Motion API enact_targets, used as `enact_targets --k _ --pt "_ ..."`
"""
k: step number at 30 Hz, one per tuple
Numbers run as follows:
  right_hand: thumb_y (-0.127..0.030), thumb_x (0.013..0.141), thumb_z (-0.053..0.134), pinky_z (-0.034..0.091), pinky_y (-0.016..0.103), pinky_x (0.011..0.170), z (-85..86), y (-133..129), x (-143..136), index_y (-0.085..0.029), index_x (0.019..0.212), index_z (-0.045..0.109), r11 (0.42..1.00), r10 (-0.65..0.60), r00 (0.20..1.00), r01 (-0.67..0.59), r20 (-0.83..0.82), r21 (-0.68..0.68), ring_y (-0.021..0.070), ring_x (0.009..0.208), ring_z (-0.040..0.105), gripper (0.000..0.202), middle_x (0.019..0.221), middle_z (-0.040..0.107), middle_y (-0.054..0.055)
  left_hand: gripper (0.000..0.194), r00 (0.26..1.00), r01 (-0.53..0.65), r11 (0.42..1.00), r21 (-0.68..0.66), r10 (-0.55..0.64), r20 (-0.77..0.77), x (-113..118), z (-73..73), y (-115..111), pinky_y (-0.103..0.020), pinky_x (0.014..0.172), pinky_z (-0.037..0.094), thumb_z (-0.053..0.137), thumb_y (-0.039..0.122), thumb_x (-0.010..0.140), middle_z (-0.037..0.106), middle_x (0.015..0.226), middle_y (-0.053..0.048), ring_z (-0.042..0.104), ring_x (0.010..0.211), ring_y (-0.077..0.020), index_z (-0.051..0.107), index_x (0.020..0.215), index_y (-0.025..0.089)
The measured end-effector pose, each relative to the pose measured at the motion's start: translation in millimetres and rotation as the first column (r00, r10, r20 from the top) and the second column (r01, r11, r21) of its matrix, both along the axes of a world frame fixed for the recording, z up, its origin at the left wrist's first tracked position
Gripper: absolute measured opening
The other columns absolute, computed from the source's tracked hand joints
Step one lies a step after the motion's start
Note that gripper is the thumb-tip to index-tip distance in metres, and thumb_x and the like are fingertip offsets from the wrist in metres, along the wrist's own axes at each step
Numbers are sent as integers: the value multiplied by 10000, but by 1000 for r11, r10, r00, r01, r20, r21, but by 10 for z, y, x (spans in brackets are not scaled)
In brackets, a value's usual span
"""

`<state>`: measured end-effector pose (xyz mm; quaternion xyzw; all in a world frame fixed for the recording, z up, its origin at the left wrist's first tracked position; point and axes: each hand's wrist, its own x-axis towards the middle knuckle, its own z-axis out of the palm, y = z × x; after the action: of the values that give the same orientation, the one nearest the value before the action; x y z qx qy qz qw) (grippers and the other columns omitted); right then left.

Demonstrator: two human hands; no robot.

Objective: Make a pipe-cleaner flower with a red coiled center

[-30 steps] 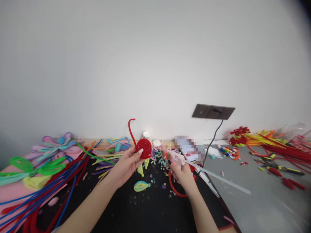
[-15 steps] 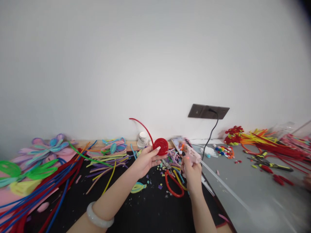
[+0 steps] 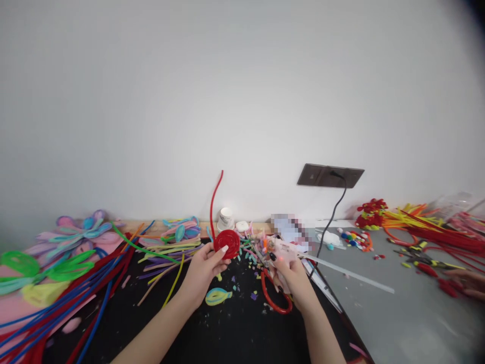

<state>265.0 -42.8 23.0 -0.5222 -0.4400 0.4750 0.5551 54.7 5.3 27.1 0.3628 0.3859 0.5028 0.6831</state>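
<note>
Pinched in my left hand (image 3: 206,268) is a red pipe cleaner coil (image 3: 227,244), wound into a flat disc, with one loose end standing up against the wall. My right hand (image 3: 290,275) grips a pale pink hot glue gun (image 3: 280,251) with an orange tip pointing left toward the coil, a gap between them. A small red light glows on it, and a clear glue stick (image 3: 352,274) sticks out of its back. Below lie scissors with red handles (image 3: 278,303), partly hidden by the gun. A yellow and blue pipe cleaner loop (image 3: 219,297) rests on the black mat (image 3: 227,336).
Pipe cleaner bundles (image 3: 91,288) and flowers (image 3: 85,232) cover the left side. A paper cup (image 3: 226,219) and a phone (image 3: 290,230) stand by the wall. Rightward are pom-poms (image 3: 356,238), pliers (image 3: 420,258) and another person's hand (image 3: 470,283). A black cord (image 3: 333,217) hangs from the socket.
The coil in my left hand has moved left and slightly down, its loose end now more upright. My right hand has shifted left and down with the glue gun. Another person's hand shows more at right.
</note>
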Motion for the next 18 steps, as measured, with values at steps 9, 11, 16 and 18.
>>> enact_targets --k 9,11,16,18 --pt "-385 717 631 185 175 314 -77 -46 -187 -168 727 527 968 236 967 -225 97 -113 42 296 321 241 426 523 -48 319 997 -44 995 -85 49 56 -263 -124 -176 -161 572 491 765 313 674 678 725 -5 595 588 -65 628 911 149" --pt "-377 717 624 196 177 318 -77 -55 -208 -170 704 518 959 270 956 -256 113 -126 48 302 334 233 417 519 -45 322 997 -31 996 -84 37 69 -264 -121 -189 -159 565 489 769 311 668 675 713 -2 596 584 -67 632 910 149" --pt "-360 742 589 206 175 340 -74 -78 -230 -165 722 545 958 281 950 -269 134 -102 44 313 298 201 400 475 -69 335 998 -62 996 -58 64 27 -281 -113 -197 -174 566 495 769 323 659 685 697 -4 614 583 -85 629 907 146" --pt "-372 738 585 203 177 344 -82 -85 -244 -166 656 547 966 251 951 -236 178 -102 47 316 293 225 382 451 -68 342 997 -79 997 -19 79 -7 -292 -126 -189 -182 581 501 756 321 674 700 729 -11 625 598 -92 623 939 150"
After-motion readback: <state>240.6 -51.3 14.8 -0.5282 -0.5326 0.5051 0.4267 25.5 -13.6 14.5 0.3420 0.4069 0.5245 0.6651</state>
